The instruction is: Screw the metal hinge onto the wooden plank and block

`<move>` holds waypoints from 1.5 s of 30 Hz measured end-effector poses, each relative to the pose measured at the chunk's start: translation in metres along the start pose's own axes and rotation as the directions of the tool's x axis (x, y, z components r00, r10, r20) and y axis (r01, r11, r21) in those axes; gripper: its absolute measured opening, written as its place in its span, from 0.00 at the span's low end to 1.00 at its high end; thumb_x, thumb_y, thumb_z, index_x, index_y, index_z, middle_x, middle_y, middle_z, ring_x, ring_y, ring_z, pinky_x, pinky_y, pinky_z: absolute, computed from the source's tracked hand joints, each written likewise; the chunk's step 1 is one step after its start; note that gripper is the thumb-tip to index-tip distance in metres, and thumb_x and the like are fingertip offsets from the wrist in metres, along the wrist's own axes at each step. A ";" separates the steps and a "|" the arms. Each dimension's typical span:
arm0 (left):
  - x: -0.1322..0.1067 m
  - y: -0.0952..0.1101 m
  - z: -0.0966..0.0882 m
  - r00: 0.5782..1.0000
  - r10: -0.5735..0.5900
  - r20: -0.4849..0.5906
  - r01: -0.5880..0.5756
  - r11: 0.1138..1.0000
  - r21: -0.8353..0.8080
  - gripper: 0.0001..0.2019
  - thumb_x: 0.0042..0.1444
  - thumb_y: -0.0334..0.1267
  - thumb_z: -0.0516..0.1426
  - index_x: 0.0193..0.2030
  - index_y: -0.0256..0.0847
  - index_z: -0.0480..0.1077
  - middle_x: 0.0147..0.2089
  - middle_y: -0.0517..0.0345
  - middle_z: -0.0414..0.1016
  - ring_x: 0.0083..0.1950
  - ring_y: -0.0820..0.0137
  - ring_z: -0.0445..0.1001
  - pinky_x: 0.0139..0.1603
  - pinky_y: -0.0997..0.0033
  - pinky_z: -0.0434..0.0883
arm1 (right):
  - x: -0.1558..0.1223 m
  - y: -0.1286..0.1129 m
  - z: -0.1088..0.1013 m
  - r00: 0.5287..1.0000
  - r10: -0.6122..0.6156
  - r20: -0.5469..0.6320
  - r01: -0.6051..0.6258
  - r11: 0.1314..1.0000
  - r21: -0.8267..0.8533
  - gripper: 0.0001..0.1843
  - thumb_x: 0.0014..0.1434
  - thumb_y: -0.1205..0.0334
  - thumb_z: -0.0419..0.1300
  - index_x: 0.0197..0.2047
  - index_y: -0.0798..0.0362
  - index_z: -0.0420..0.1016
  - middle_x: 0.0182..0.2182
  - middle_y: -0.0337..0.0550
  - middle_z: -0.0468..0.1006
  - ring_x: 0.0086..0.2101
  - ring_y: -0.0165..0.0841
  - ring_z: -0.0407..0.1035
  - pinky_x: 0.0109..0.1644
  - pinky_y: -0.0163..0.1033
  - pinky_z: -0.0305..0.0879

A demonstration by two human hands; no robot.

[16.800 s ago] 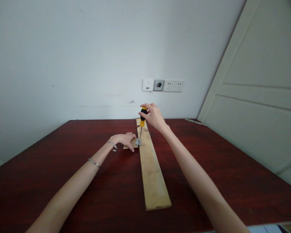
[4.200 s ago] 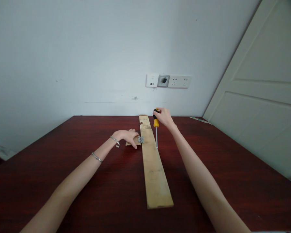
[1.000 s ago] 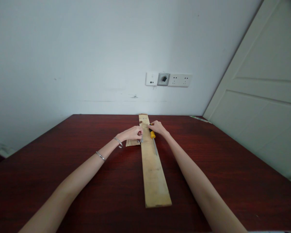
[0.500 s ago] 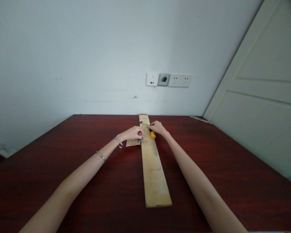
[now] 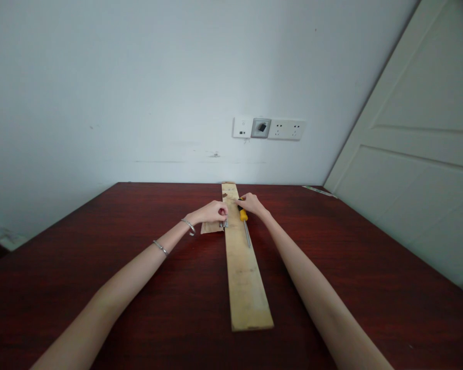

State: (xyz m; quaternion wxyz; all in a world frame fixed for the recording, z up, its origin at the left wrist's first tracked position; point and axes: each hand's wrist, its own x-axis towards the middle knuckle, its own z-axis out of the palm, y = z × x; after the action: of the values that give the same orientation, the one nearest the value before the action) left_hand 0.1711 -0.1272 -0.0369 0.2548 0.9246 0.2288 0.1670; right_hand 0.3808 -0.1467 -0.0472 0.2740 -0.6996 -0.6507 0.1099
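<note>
A long pale wooden board [image 5: 245,272] lies lengthwise on the dark red table. At its left edge a small metal piece, perhaps a hinge [image 5: 224,224], sits beside a short flat light-brown piece [image 5: 210,227]. My left hand [image 5: 215,210] is closed in a pinch just above the metal piece; whatever its fingers hold is hidden. On the board's right side my right hand [image 5: 251,202] grips the black end of a yellow-and-black screwdriver [image 5: 243,215]. The screwdriver's metal shaft points back toward me over the board, its tip near the right edge.
The dark red wooden table [image 5: 158,308] meets a white wall [image 5: 158,77] at the back. Wall sockets [image 5: 287,129] sit above the board's far end. A pale panelled door [image 5: 420,154] leans in at right, and a thin strip [image 5: 319,191] lies at the table's far right corner.
</note>
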 end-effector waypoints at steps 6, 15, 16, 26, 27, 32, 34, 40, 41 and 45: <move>0.001 -0.001 0.001 1.000 -0.004 -0.026 0.003 1.000 -0.030 0.02 0.46 0.30 0.57 0.28 0.35 0.71 0.27 0.61 0.71 0.29 0.74 0.66 0.32 0.76 0.62 | 0.001 0.000 0.001 1.000 -0.007 0.002 0.007 1.000 -0.006 0.16 0.52 0.55 0.57 0.20 0.57 0.72 0.20 0.44 0.73 0.26 0.30 0.66 0.27 0.30 0.53; 0.000 -0.003 0.002 1.000 -0.011 -0.022 0.010 0.999 -0.047 0.02 0.45 0.29 0.57 0.28 0.35 0.71 0.26 0.61 0.71 0.28 0.74 0.67 0.31 0.76 0.62 | 0.003 0.003 0.002 1.000 -0.017 0.011 0.017 1.000 -0.010 0.17 0.52 0.53 0.58 0.20 0.56 0.72 0.20 0.44 0.72 0.26 0.31 0.67 0.27 0.30 0.53; 0.000 -0.003 0.002 1.000 -0.011 -0.020 0.010 0.999 -0.047 0.03 0.45 0.29 0.57 0.29 0.35 0.71 0.26 0.61 0.71 0.28 0.74 0.67 0.31 0.76 0.63 | 0.003 0.003 0.002 1.000 -0.018 0.011 0.018 1.000 -0.011 0.17 0.52 0.53 0.58 0.20 0.56 0.72 0.20 0.44 0.72 0.26 0.31 0.67 0.26 0.30 0.53; 0.000 -0.001 0.001 1.000 -0.023 0.011 0.024 0.999 -0.036 0.04 0.45 0.29 0.58 0.30 0.35 0.73 0.29 0.60 0.73 0.30 0.74 0.69 0.33 0.76 0.64 | 0.002 0.002 0.001 1.000 -0.014 0.006 0.014 1.000 -0.013 0.17 0.52 0.54 0.58 0.19 0.56 0.69 0.19 0.42 0.71 0.24 0.29 0.63 0.25 0.31 0.51; 0.000 -0.002 0.001 1.000 -0.023 0.013 0.024 0.999 -0.034 0.04 0.45 0.30 0.58 0.30 0.35 0.74 0.29 0.59 0.74 0.30 0.74 0.69 0.33 0.76 0.64 | 0.002 0.002 0.001 1.000 -0.012 0.006 0.012 1.000 -0.013 0.17 0.52 0.53 0.58 0.19 0.56 0.70 0.19 0.42 0.71 0.24 0.29 0.64 0.26 0.31 0.52; 0.000 -0.004 0.000 0.998 -0.029 0.062 0.033 0.997 -0.064 0.05 0.48 0.31 0.58 0.31 0.34 0.75 0.28 0.57 0.76 0.29 0.73 0.71 0.33 0.76 0.64 | 0.001 0.002 0.000 1.000 -0.006 0.006 0.006 1.000 -0.013 0.17 0.52 0.53 0.58 0.20 0.56 0.71 0.20 0.43 0.72 0.24 0.29 0.65 0.25 0.31 0.52; 0.000 -0.004 -0.001 0.998 -0.025 0.062 0.029 0.998 -0.064 0.05 0.48 0.32 0.58 0.31 0.34 0.75 0.28 0.57 0.76 0.29 0.73 0.71 0.32 0.76 0.64 | 0.001 0.002 0.000 1.000 -0.004 0.009 0.005 1.000 -0.014 0.17 0.52 0.53 0.58 0.20 0.56 0.71 0.20 0.43 0.73 0.25 0.29 0.66 0.25 0.30 0.52; 0.001 -0.006 0.000 0.999 -0.024 0.049 0.026 0.999 -0.033 0.06 0.48 0.32 0.58 0.31 0.34 0.76 0.28 0.58 0.76 0.29 0.73 0.71 0.32 0.76 0.63 | 0.002 0.002 0.001 1.000 -0.006 0.007 0.006 1.000 -0.019 0.17 0.52 0.53 0.58 0.21 0.57 0.73 0.20 0.44 0.74 0.26 0.30 0.67 0.27 0.30 0.53; 0.001 -0.007 0.000 0.999 -0.022 0.048 0.023 0.999 -0.033 0.06 0.48 0.32 0.58 0.31 0.34 0.76 0.28 0.57 0.76 0.29 0.73 0.71 0.32 0.76 0.63 | 0.002 0.002 0.001 1.000 -0.007 0.007 0.008 1.000 -0.020 0.17 0.52 0.53 0.58 0.21 0.57 0.73 0.20 0.44 0.74 0.26 0.30 0.67 0.27 0.31 0.53; 0.001 -0.008 0.000 0.999 -0.013 0.051 0.015 0.999 -0.047 0.06 0.49 0.33 0.58 0.31 0.34 0.76 0.29 0.56 0.77 0.29 0.73 0.71 0.32 0.76 0.63 | 0.002 0.002 0.001 1.000 -0.009 0.007 0.010 1.000 -0.018 0.17 0.53 0.53 0.57 0.21 0.57 0.73 0.20 0.44 0.74 0.25 0.30 0.67 0.27 0.30 0.53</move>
State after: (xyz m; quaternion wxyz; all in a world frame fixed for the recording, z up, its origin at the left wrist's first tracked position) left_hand 0.1692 -0.1203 -0.0416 0.2834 0.9206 0.2249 0.1473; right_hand 0.3822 -0.1452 -0.0483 0.2659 -0.6984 -0.6560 0.1055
